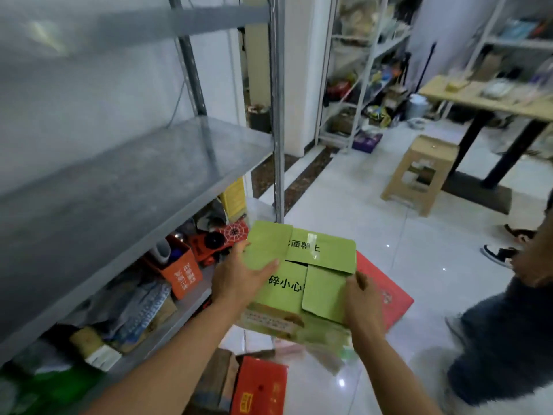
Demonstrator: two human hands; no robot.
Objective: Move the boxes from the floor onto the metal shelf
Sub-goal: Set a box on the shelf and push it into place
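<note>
On the left, the metal shelf [134, 175] is standing against the wall. Your left hand [239, 280] is pressing straight fingers flat across the left flap of the green box [317, 265]. You are holding this box up in the middle, just right of the shelf and above the floor. Your right hand [360, 301] is gripping the box's near right edge, thumb curled on top. A red box [389, 295] is lying on the floor beneath it, and a stool [419, 175] is standing farther right.
</note>
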